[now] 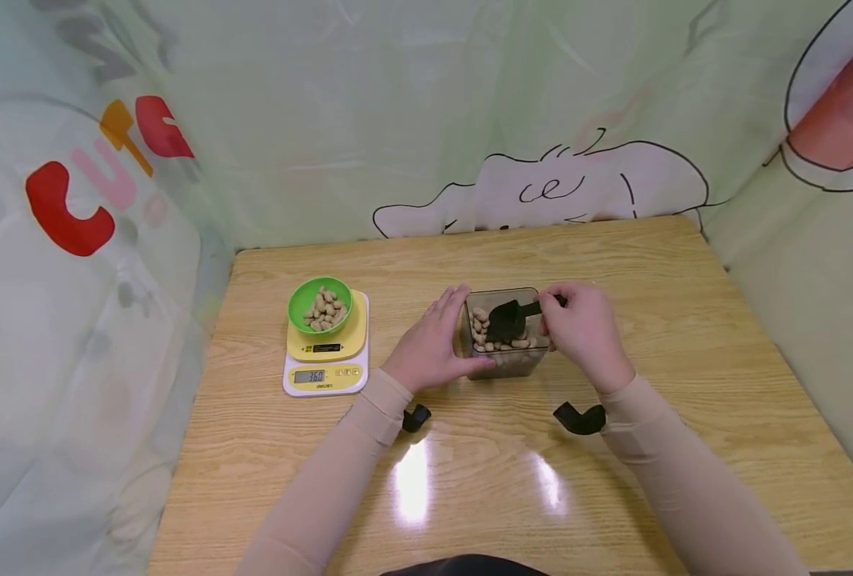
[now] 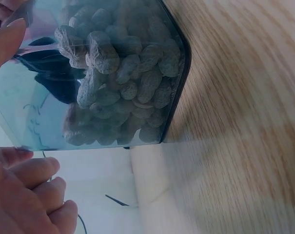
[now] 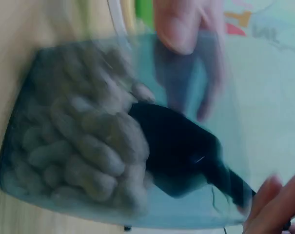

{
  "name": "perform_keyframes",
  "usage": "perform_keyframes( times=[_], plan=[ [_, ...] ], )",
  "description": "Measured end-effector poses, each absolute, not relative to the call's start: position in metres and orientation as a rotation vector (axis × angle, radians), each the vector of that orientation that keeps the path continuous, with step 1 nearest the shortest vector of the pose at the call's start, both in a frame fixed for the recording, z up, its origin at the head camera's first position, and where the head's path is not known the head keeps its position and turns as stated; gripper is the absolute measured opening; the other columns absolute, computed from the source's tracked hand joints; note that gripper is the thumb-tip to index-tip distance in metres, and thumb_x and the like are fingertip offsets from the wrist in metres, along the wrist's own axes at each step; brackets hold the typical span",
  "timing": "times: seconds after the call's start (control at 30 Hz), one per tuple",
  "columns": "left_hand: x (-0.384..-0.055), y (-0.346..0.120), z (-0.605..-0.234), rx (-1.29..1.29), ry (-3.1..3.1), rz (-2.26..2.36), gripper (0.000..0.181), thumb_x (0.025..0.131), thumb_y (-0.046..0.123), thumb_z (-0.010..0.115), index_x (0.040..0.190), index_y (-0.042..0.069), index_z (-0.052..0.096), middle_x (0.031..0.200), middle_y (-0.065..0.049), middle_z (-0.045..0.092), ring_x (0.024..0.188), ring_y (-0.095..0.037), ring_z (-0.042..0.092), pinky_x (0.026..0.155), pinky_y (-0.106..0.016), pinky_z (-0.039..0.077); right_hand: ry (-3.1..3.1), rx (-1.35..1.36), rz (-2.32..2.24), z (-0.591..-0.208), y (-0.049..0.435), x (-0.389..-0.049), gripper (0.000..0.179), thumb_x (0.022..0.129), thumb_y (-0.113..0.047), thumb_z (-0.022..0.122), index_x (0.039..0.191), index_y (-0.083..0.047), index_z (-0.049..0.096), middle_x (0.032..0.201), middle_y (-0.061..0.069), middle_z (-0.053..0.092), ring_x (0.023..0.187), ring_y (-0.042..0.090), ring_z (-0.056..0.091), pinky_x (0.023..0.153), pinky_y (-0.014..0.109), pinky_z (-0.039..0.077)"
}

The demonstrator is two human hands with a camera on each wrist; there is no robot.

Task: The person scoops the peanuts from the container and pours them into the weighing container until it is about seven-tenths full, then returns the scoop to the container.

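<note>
A clear, dark-tinted plastic container (image 1: 509,366) stands on the table with unshelled peanuts (image 2: 130,78) in its lower part. My left hand (image 1: 434,340) holds it at the left, thumb on the near wall and fingers on the far side. In my right hand (image 1: 588,332) is the handle of a black scoop (image 1: 506,322), gripped over the container's right rim. The head of this scoop (image 3: 174,146) is inside the container, against the peanuts. Part of the handle is hidden by the right fingers.
Left of the container, a yellow and white kitchen scale (image 1: 326,378) with digits on its display carries a green bowl (image 1: 297,310) of peanuts. Black curved pieces (image 1: 579,418) sit at both wrists. A printed curtain (image 1: 311,144) hangs along the wooden table's (image 1: 470,496) back and sides.
</note>
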State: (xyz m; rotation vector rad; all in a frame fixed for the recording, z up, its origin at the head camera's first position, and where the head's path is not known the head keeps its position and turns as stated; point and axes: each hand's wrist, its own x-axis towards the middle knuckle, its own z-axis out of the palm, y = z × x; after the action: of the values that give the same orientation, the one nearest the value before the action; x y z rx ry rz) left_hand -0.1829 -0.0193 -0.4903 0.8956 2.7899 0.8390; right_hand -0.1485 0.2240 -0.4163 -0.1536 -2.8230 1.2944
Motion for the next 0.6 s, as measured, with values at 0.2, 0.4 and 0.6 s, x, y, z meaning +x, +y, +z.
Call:
perform_keyframes(
  times=[0.2, 0.4, 0.6],
  plan=[
    [-0.185, -0.021, -0.493, 0.899, 2.784, 0.855, 0.121, 0.088, 0.072, 0.077, 0.174, 0.018, 0.011, 0.182, -0.005, 0.018, 0.170, -0.025, 0.017, 0.137, -0.045, 0.027, -2.774, 0.111, 1.037, -0.427, 0.223, -0.153, 0.024, 0.111, -0.015, 0.058, 0.112, -0.002, 0.079, 0.074, 0.014, 0.073, 0.045, 0.019, 0.048, 0.044, 0.032, 0.041],
    [-0.187, -0.022, -0.496, 0.914, 2.790, 0.873, 0.121, 0.088, 0.071, 0.078, 0.174, 0.017, 0.013, 0.182, -0.007, 0.020, 0.169, -0.026, 0.019, 0.137, -0.045, 0.026, -2.650, 0.411, 0.785, -0.429, 0.222, -0.151, 0.017, 0.105, -0.002, 0.064, 0.104, -0.002, 0.081, 0.088, 0.017, 0.081, 0.043, 0.007, 0.034, 0.046, 0.026, 0.033],
    [-0.188, -0.021, -0.500, 0.910, 2.786, 0.877, 0.122, 0.087, 0.072, 0.078, 0.174, 0.019, 0.013, 0.182, -0.006, 0.019, 0.169, -0.025, 0.018, 0.136, -0.047, 0.029, -2.586, 0.369, 0.698, -0.415, 0.221, -0.143, 0.017, 0.104, -0.004, 0.064, 0.103, 0.001, 0.080, 0.073, 0.016, 0.075, 0.043, 0.005, 0.034, 0.045, 0.026, 0.032]
  ],
)
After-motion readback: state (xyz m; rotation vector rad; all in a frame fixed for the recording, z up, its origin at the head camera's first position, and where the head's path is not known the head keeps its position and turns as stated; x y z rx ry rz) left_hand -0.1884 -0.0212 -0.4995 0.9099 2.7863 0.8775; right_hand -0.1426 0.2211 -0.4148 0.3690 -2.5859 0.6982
